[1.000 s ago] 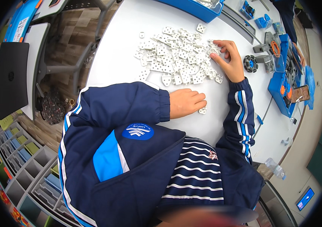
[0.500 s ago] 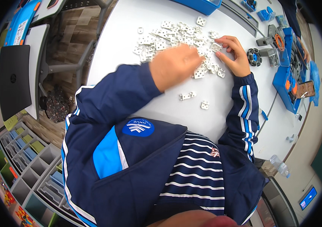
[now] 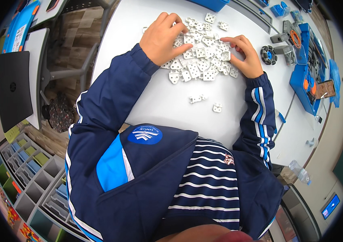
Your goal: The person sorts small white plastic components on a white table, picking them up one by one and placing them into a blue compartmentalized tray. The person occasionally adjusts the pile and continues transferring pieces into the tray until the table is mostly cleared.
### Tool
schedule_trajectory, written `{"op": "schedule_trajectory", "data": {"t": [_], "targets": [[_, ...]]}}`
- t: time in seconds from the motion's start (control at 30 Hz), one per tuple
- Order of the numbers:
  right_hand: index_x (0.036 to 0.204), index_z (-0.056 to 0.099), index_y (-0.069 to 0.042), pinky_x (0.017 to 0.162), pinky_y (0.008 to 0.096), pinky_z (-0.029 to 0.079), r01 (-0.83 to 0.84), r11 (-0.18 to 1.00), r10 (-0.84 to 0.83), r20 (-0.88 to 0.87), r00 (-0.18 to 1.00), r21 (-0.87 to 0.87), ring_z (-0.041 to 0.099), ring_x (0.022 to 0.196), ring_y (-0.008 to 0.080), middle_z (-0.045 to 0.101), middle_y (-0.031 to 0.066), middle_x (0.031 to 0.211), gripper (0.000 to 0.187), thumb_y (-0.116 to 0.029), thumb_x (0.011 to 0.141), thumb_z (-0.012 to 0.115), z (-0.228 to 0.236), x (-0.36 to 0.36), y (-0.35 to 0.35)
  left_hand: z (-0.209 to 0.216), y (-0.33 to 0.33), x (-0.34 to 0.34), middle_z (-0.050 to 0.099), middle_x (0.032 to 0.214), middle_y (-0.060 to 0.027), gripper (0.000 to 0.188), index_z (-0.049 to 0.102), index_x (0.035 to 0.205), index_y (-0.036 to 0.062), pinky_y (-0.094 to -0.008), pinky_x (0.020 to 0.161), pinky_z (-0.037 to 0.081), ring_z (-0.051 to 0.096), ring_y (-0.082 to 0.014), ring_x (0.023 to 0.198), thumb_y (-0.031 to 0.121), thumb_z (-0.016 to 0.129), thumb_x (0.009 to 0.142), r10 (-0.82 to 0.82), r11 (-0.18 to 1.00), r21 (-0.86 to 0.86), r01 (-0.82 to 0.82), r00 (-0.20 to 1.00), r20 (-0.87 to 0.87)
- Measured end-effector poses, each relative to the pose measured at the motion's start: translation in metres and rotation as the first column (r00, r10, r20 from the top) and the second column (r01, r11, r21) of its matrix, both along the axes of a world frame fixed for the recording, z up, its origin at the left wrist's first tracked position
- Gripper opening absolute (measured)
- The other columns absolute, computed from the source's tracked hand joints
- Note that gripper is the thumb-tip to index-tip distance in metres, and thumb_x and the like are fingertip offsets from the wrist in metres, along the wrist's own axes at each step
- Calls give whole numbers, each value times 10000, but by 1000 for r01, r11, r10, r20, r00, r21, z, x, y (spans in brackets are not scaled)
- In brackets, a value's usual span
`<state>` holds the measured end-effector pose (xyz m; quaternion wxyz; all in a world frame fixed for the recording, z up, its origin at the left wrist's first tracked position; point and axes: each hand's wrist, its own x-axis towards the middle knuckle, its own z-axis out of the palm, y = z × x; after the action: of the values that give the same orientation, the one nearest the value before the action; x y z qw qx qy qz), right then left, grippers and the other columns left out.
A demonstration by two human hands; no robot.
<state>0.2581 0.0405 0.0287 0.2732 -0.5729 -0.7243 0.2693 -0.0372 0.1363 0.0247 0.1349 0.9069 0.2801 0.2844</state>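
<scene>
Many small white plastic connector pieces with round holes (image 3: 194, 70) lie in a loose pile on the white table (image 3: 159, 103). My left hand (image 3: 164, 39) is over the pile's left side, thumb and fingers spread, fingertips among the pieces. My right hand (image 3: 247, 58) rests at the right edge with thumb and forefinger apart. One white connector piece (image 3: 226, 56) is tilted beside that thumb; no firm grip on it shows. Nearer to me, apart from the pile, lie a longer white connector piece (image 3: 196, 99) and a small square one (image 3: 217, 107).
On the right stand a black wheel with blue parts (image 3: 268, 55), grey blocks (image 3: 279, 38), an orange cable (image 3: 295, 39) and a blue bin (image 3: 303, 90) with a phone (image 3: 325, 89) on its edge. Another blue bin (image 3: 211, 4) sits at the far edge. A black laptop (image 3: 14, 86) is at left.
My left hand has moved left and away from me, uncovering the near middle of the pile, where pieces now lie more spread out. My right hand has shifted only slightly.
</scene>
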Motion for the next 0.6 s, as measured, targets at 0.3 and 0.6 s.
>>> {"op": "schedule_trajectory", "data": {"t": [0.3, 0.6], "targets": [[1187, 609, -34, 841, 244, 415, 120, 992, -110, -170, 979, 50, 507, 911, 133, 574, 34, 1066, 391, -34, 808, 704, -22, 9, 1, 1, -13, 14, 593, 1096, -54, 362, 709, 1090, 109, -365, 832, 490, 532, -261, 967, 269, 842, 794, -123, 991, 54, 119, 989, 81], [1418, 461, -17, 854, 267, 468, 38, 928, -345, -819, 458, -370, 557, 1015, 144, 586, 94, 1227, 528, -26, 899, 556, -4, 32, -4, 2, -23, 23, 628, 1081, -68, 353, 676, 1059, 62, -365, 826, 506, 580, -268, 966, 225, 840, 792, -150, 989, 25, 148, 978, 143]]}}
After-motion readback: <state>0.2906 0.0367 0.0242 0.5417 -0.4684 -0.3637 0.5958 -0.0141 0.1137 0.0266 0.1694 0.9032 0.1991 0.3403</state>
